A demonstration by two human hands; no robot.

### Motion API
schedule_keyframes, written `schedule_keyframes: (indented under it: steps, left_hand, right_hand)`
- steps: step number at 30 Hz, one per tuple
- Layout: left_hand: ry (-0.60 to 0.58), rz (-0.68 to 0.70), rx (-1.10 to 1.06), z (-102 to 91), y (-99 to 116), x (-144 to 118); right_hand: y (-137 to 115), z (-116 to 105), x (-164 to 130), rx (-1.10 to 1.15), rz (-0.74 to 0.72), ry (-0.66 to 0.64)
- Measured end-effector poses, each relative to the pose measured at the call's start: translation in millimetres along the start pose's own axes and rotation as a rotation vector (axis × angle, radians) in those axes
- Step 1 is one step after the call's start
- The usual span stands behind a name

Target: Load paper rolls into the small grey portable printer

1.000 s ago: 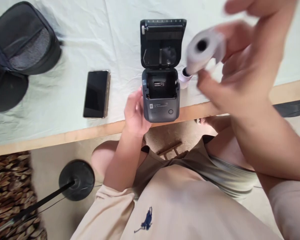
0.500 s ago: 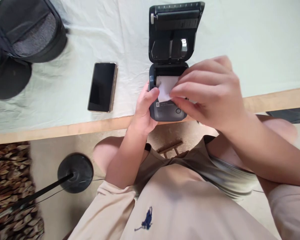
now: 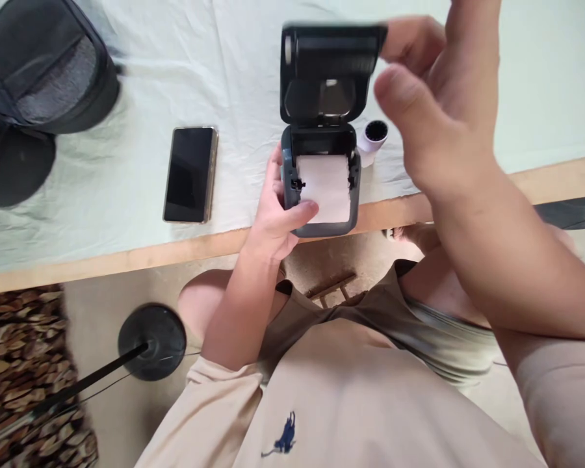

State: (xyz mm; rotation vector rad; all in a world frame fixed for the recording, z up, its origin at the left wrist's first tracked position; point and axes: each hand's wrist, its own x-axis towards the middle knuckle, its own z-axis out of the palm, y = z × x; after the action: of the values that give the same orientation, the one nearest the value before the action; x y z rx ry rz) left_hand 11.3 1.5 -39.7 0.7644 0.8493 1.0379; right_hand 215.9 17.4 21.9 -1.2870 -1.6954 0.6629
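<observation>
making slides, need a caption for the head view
Left hand steadies a small grey printer loaded with white paper; right hand touches its open lid.

shirt [image 3: 370, 416] logo: small dark blue horse-and-rider emblem [image 3: 283, 435], no letters
printer [image 3: 320, 175]: no text can be read
phone [image 3: 190, 174]: screen dark

left hand [image 3: 273, 218]: curled, thumb extended | right hand [image 3: 439, 97]: raised, fingers spread
</observation>
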Motion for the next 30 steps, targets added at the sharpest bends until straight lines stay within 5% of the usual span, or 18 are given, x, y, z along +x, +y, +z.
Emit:
schedule_keyframes:
  steps: [3,12,19,30]
  left_hand:
    - [-0.008,0.003,0.01,-1.1,0.7,0.0]
    - [-0.04,0.039,-0.186,6.4,0.8,-3.3]
    - [0.012,0.02,-0.266,10.7,6.8,-1.5]
    - [0.162,0.062,-0.095,13.5,5.4,6.5]
  right_hand:
    - [1.1,4.2,0.5,0.129,-0.171,0.166]
    - [2.8,3.5,-6.5,-0.183,-0.245,-0.286]
    - [2.7,5.3,-7.4,-0.167,-0.188,-0.283]
    - [7.1,3.3,-6.0,-0.197,-0.197,-0.27]
